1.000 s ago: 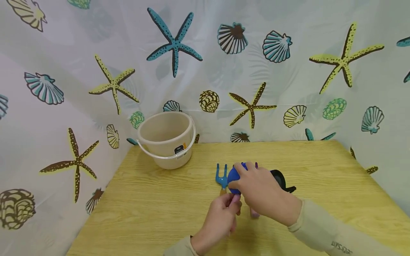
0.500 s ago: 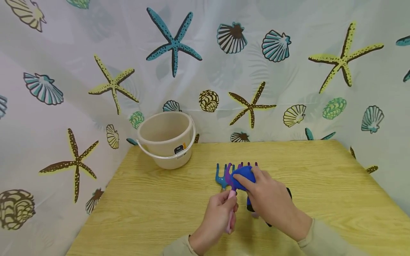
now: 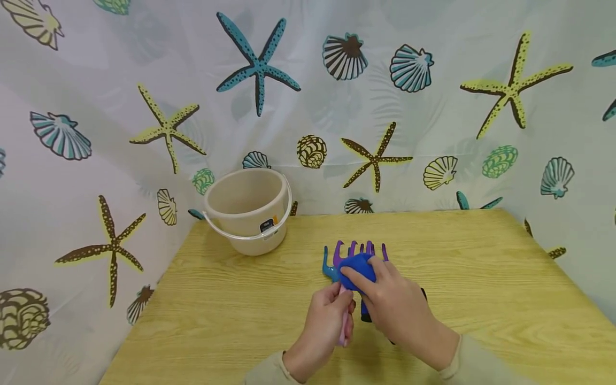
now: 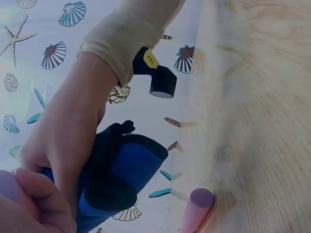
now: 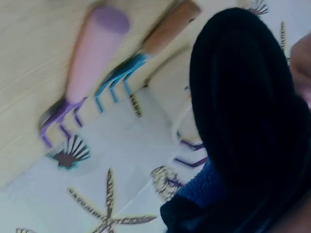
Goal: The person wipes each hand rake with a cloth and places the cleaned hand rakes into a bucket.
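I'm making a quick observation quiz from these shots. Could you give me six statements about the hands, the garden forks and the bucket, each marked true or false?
1. The left hand holds a pink-handled fork. True.
2. The right hand is holding nothing. False: it holds a blue cloth.
3. A teal-tined fork lies on the table. True.
4. That fork's handle is pink. False: it is brown.
5. The cream bucket stands to the left of the forks in the head view. True.
6. The bucket's carrying handle is raised straight up. False: it hangs down across the front.
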### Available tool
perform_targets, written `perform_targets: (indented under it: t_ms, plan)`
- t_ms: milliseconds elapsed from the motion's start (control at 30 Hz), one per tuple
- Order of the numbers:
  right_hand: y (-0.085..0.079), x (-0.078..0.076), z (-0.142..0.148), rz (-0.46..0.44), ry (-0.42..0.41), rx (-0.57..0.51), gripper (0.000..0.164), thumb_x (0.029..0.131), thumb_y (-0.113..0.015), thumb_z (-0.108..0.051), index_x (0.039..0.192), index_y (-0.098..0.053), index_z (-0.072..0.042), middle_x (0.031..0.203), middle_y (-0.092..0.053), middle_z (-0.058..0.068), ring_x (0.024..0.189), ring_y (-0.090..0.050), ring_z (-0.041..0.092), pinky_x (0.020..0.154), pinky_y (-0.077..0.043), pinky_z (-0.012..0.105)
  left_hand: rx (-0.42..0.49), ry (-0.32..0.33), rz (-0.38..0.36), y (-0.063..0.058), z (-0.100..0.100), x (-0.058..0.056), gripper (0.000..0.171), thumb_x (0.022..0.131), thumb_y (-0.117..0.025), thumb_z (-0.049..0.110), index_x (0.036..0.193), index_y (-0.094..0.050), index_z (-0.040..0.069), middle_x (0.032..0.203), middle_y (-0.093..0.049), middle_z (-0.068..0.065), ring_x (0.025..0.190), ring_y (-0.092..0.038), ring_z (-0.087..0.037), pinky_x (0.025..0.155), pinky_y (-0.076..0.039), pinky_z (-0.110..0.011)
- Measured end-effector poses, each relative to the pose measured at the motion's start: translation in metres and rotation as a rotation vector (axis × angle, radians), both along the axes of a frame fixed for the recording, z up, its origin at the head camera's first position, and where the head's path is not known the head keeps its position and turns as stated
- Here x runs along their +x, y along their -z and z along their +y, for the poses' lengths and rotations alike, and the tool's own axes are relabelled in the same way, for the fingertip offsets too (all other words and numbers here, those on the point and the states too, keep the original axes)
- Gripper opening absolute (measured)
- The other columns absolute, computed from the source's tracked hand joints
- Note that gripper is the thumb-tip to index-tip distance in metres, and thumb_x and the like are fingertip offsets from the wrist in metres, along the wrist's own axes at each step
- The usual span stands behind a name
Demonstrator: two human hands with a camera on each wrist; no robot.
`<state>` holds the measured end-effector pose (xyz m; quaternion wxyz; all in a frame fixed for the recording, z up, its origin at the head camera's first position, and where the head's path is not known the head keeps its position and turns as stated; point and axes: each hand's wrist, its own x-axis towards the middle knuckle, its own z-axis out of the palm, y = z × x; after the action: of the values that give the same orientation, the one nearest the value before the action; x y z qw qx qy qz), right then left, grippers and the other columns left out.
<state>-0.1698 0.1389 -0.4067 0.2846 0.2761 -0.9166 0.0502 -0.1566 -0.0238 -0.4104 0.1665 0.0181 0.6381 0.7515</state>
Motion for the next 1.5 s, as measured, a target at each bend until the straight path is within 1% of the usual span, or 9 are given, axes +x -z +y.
perform_targets:
  t_ms: [100,200,467,600,700,900,1100,1333,1500]
  plan:
    - [-0.001,-0.008,0.010,-0.071,0.023,-0.084,0.051,0.083,-0.082,-0.017,0.131,-0.067,-0.029,0.114,-0.061,0.020,0.093,-0.068,0.035,0.056,-0.061,0.044,0.008,0.007,-0.004,0.000,-0.002,0.002,0.020,0.104,-0.048,0.016,0.111,-0.057,0.000,0.076,-0.053,-0.001,0.044,-0.042,-0.010,0.038,-0.038,-0.022]
    - [-0.006,-0.017,0.020,-0.159,0.025,-0.188,0.045,0.091,-0.075,-0.017,0.133,-0.066,-0.029,0.112,-0.059,0.016,0.085,-0.067,0.031,0.061,-0.061,0.044,0.005,0.015,0.003,0.000,-0.003,0.004,0.025,0.103,-0.050,0.017,0.120,-0.056,-0.001,0.077,-0.054,-0.001,0.045,-0.042,-0.010,0.038,-0.037,-0.022]
    - [-0.024,-0.037,0.034,-0.360,0.054,-0.352,0.041,0.099,-0.062,-0.016,0.138,-0.061,-0.025,0.108,-0.053,0.011,0.072,-0.056,0.020,0.060,-0.049,0.033,-0.040,0.020,0.032,-0.003,-0.004,0.007,0.027,0.104,-0.050,0.017,0.125,-0.055,0.000,0.074,-0.052,-0.002,0.043,-0.040,-0.011,0.037,-0.034,-0.022]
    - [-0.023,-0.030,0.027,-0.323,0.052,-0.286,0.040,0.097,-0.065,-0.017,0.136,-0.064,-0.026,0.103,-0.054,0.010,0.068,-0.055,0.018,0.057,-0.050,0.031,-0.052,0.003,0.031,-0.002,-0.003,0.006,0.019,0.103,-0.051,0.016,0.112,-0.057,0.001,0.066,-0.049,-0.002,0.041,-0.040,-0.011,0.036,-0.035,-0.022]
    - [-0.017,-0.017,0.015,-0.229,0.024,-0.201,0.039,0.093,-0.071,-0.020,0.132,-0.066,-0.027,0.104,-0.057,0.011,0.074,-0.061,0.020,0.058,-0.058,0.036,-0.047,-0.013,0.050,-0.001,-0.003,0.002,0.016,0.103,-0.052,0.018,0.097,-0.055,0.003,0.061,-0.047,-0.002,0.040,-0.040,-0.011,0.036,-0.036,-0.023]
    - [-0.007,0.001,0.000,-0.134,-0.033,-0.129,0.042,0.090,-0.075,-0.020,0.130,-0.068,-0.028,0.107,-0.061,0.012,0.082,-0.063,0.020,0.057,-0.060,0.033,-0.032,-0.012,0.072,0.001,-0.005,-0.002,0.020,0.104,-0.050,0.017,0.090,-0.054,0.004,0.056,-0.044,0.000,0.037,-0.039,-0.012,0.036,-0.036,-0.024]
    - [-0.014,-0.019,0.013,-0.151,0.014,-0.191,0.034,0.095,-0.067,-0.020,0.129,-0.068,-0.027,0.099,-0.056,0.010,0.070,-0.058,0.018,0.053,-0.055,0.031,-0.082,0.018,0.092,0.000,-0.007,0.001,0.017,0.104,-0.051,0.018,0.098,-0.056,0.002,0.061,-0.047,-0.001,0.039,-0.041,-0.012,0.035,-0.035,-0.022]
    - [-0.034,-0.047,0.034,-0.349,0.107,-0.231,0.033,0.100,-0.058,-0.021,0.132,-0.066,-0.022,0.096,-0.054,0.011,0.060,-0.048,0.017,0.049,-0.039,0.027,-0.111,0.055,0.094,0.000,-0.006,0.008,0.020,0.103,-0.051,0.014,0.117,-0.058,0.003,0.072,-0.051,-0.001,0.042,-0.041,-0.011,0.036,-0.034,-0.022]
    - [-0.034,-0.039,0.026,-0.277,0.109,-0.135,0.031,0.096,-0.063,-0.022,0.127,-0.069,-0.022,0.092,-0.054,0.010,0.056,-0.046,0.015,0.044,-0.038,0.024,-0.100,0.050,0.113,0.003,-0.005,0.007,0.031,0.102,-0.051,0.014,0.129,-0.055,0.001,0.075,-0.052,-0.001,0.042,-0.041,-0.010,0.036,-0.034,-0.022]
